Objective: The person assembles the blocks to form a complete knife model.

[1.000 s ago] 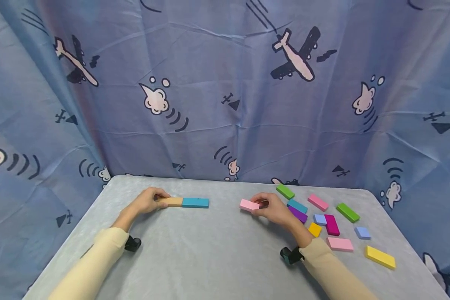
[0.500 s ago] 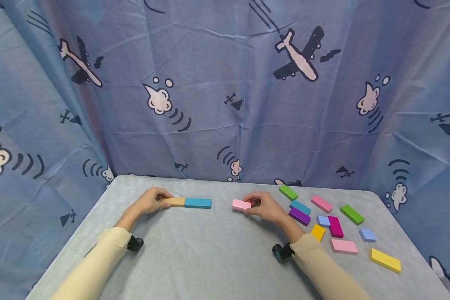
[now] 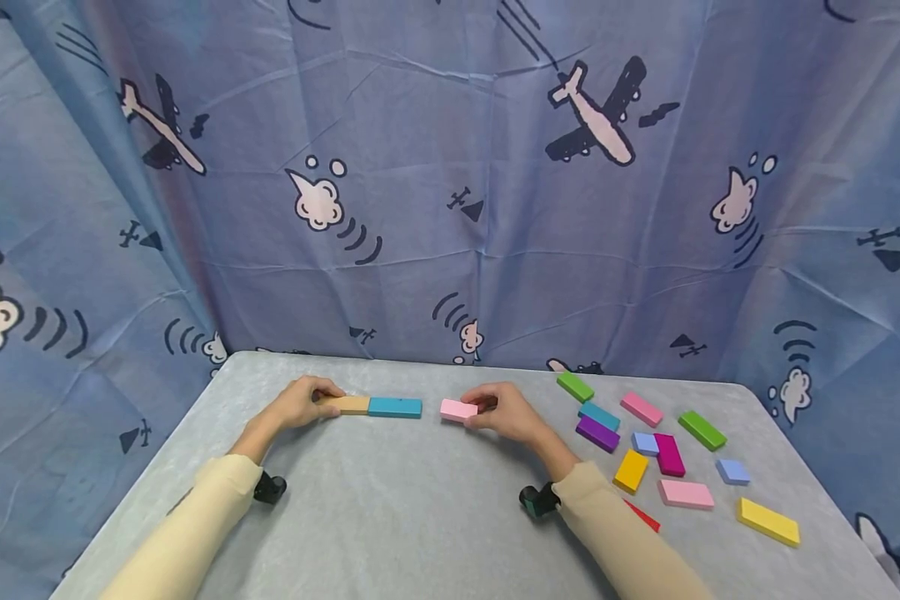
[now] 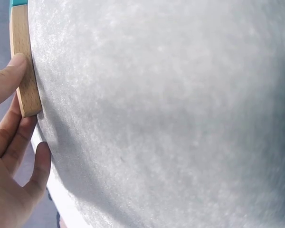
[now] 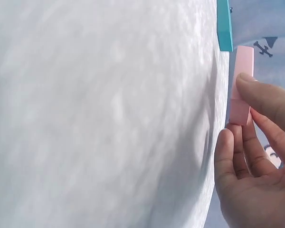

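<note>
Head cam: L grip [image 3: 303, 403] part-hides wood blk [image 3: 354, 405]

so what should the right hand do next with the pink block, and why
Probably ease the pink block left with the right hand until it meets the teal block: a small gap shows between them, they are roughly in line, and the left hand pinches the wooden block touching the teal block's other end, which should steady the row.
</note>
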### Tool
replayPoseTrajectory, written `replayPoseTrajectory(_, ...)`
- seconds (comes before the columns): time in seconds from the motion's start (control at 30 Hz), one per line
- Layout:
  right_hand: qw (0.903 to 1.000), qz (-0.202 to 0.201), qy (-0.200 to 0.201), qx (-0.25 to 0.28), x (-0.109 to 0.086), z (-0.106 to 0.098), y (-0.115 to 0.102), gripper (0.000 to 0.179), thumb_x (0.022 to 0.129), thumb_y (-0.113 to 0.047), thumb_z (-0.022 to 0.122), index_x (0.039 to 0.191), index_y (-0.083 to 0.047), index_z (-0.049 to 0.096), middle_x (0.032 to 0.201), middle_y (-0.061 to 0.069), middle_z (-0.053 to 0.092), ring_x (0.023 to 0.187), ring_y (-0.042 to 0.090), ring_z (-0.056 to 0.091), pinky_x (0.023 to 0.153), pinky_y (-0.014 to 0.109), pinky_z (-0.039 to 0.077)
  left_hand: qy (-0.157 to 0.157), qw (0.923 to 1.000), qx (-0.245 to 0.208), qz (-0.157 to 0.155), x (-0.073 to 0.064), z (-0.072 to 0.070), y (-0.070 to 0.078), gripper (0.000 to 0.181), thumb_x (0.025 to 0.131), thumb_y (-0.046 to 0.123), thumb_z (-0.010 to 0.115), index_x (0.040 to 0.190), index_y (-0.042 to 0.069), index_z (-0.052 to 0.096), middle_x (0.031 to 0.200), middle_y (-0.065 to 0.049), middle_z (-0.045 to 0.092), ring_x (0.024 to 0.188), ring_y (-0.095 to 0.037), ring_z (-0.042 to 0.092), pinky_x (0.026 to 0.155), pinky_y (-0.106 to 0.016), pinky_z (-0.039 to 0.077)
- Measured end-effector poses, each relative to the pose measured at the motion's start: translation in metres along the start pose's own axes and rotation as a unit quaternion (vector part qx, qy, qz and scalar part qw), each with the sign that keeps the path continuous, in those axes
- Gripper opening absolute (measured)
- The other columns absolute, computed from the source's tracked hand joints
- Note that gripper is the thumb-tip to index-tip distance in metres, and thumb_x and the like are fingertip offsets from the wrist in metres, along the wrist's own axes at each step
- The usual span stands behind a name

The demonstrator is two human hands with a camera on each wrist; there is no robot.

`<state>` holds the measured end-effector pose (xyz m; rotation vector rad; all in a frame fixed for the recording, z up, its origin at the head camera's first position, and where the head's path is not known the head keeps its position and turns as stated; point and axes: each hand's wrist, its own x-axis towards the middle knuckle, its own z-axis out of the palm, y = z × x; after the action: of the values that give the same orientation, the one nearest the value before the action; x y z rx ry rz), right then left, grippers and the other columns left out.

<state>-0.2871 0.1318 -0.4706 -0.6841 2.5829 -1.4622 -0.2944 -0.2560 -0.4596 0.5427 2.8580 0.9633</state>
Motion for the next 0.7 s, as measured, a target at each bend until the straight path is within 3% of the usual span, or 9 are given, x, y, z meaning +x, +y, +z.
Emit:
replayPoseTrajectory(0.43, 0.9997, 0.018, 0.009, -0.016, 0.017, 0.020, -0.008, 0.030, 0.076, 0.008, 0.084, 0.104, 0.001, 0.076, 0.094, 0.009, 0.068, 0.081, 0.018, 0.056, 0.071, 0.030, 0.047, -0.001, 1.0000, 0.001, 0.003, 0.001, 0.000, -0.003, 0.022, 0.089, 0.008, 0.080, 0.110, 0.004, 0.077, 0.108, -0.010, 0.071, 0.098, -0.029, 0.062, 0.089, -0.050, 0.048)
replayPoseTrajectory(0.7, 0.9979, 0.047, 0.024, -0.038, 0.022, 0.026, -0.009, 0.031, 0.075, 0.008, 0.086, 0.103, -0.001, 0.078, 0.095, 0.006, 0.069, 0.082, 0.019, 0.057, 0.075, 0.031, 0.049, -0.002, 1.0000, 0.005, -0.003, 0.002, -0.001, -0.003, 0.021, 0.088, 0.009, 0.081, 0.109, 0.006, 0.077, 0.108, -0.009, 0.071, 0.097, -0.027, 0.062, 0.088, -0.049, 0.048)
